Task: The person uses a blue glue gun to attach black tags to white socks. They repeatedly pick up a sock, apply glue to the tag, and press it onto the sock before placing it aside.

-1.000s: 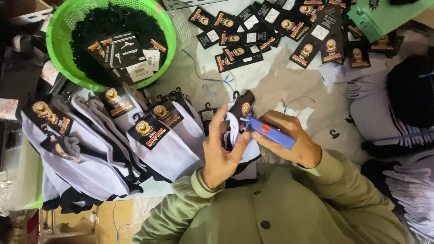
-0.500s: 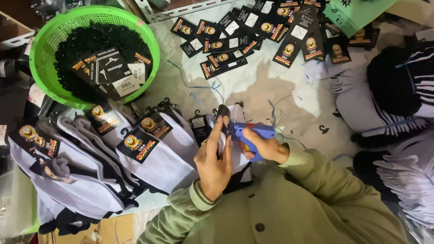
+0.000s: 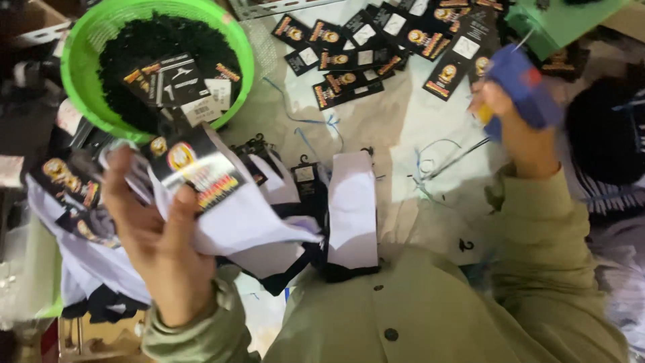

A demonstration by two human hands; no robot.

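My left hand point(image 3: 158, 232) grips a pair of white socks point(image 3: 242, 218) with a black card label point(image 3: 195, 168), lifted at the left above a stack of labelled socks point(image 3: 80, 249). My right hand point(image 3: 507, 124) is raised at the upper right, closed around a blue tagging gun point(image 3: 521, 84). Another pair of white socks point(image 3: 351, 208) with a black hanger lies flat in front of me, between the two hands.
A green basket point(image 3: 87, 87) with black items and card labels stands at the upper left. Several loose black card labels point(image 3: 376, 54) lie spread along the top. Dark and striped garments point(image 3: 605, 154) sit at the right. Blue threads point(image 3: 430, 168) lie on the cloth.
My left hand has lifted a labelled sock pair away to the left. My right hand has swung the tagging gun up and to the right, away from the middle.
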